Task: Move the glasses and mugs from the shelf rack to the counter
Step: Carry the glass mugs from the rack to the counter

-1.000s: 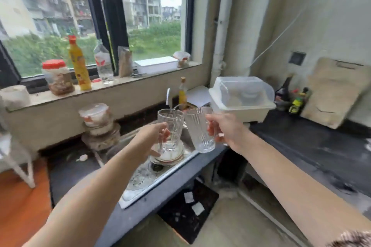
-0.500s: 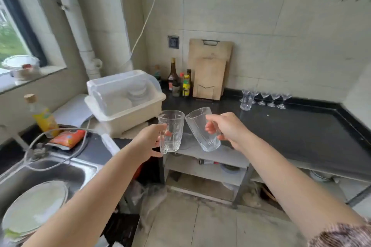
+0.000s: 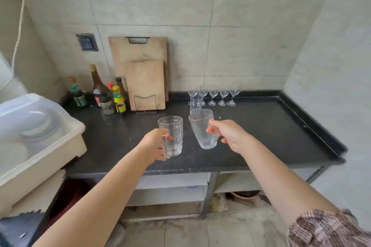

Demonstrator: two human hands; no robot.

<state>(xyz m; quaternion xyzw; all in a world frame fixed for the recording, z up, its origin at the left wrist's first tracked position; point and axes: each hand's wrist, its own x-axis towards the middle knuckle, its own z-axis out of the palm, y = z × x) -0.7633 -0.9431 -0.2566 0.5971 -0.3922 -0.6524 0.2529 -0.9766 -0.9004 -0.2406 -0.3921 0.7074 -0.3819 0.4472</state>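
My left hand [image 3: 153,146] grips the handle of a clear glass mug [image 3: 172,135], held upright above the black counter [image 3: 261,130]. My right hand [image 3: 228,135] holds a second clear ribbed glass mug [image 3: 200,129] by its handle, tilted to the left. Both mugs hang in the air over the front middle of the counter, a short gap between them. Several small stemmed glasses [image 3: 220,97] stand in a row at the back of the counter, with one taller clear glass [image 3: 195,103] in front of them. The shelf rack is out of view.
Two wooden cutting boards [image 3: 144,78] lean on the tiled wall, with several sauce bottles [image 3: 108,94] to their left. A cream dish box with a clear lid [image 3: 34,136] fills the left. The counter has a raised rim on the right. Open shelves [image 3: 170,192] lie below.
My view has swung right from the sink and window to the black counter. Both hands have carried their mugs along and now hold them over the counter.
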